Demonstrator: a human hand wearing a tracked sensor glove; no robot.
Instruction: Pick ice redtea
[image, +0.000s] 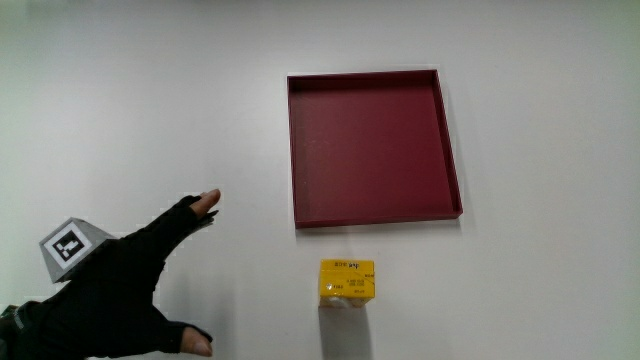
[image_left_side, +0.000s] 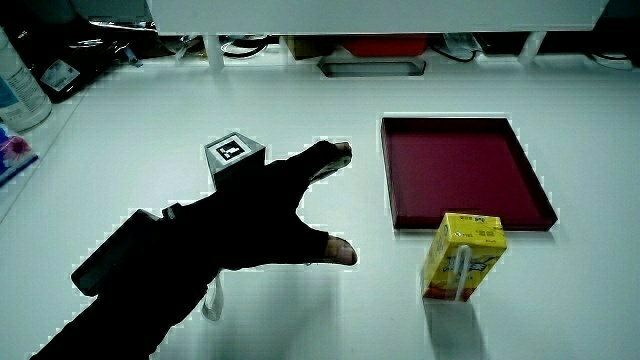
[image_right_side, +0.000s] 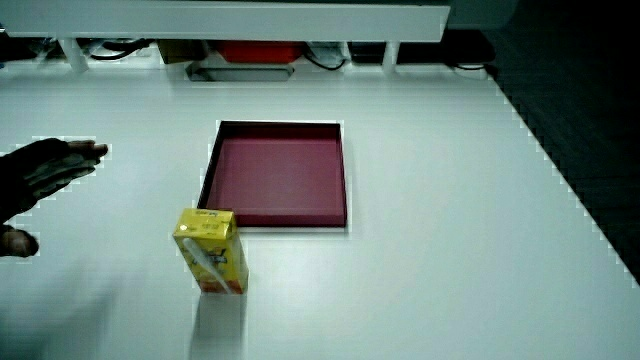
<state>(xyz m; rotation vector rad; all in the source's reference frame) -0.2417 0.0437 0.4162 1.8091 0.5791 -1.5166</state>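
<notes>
Broadly, the white desk (image: 540, 300) carries a shallow dark red tray (image: 372, 148), with nothing lying in it, toward the partition edge. Beside the tray, and apart from it, the hand (image: 120, 290) hovers over bare desk, its grip spread open, holding nothing. Just nearer the person than the tray stands the yellow ice redtea carton (image: 347, 282), upright, untouched.

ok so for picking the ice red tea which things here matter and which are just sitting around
Part of the job:
- yellow drink carton, upright on the table, nearer the person than the tray
- the hand, fingers spread, holding nothing, over bare table beside the carton

Just lying about:
- dark red tray, nothing in it
- bottle at the table's edge
</notes>
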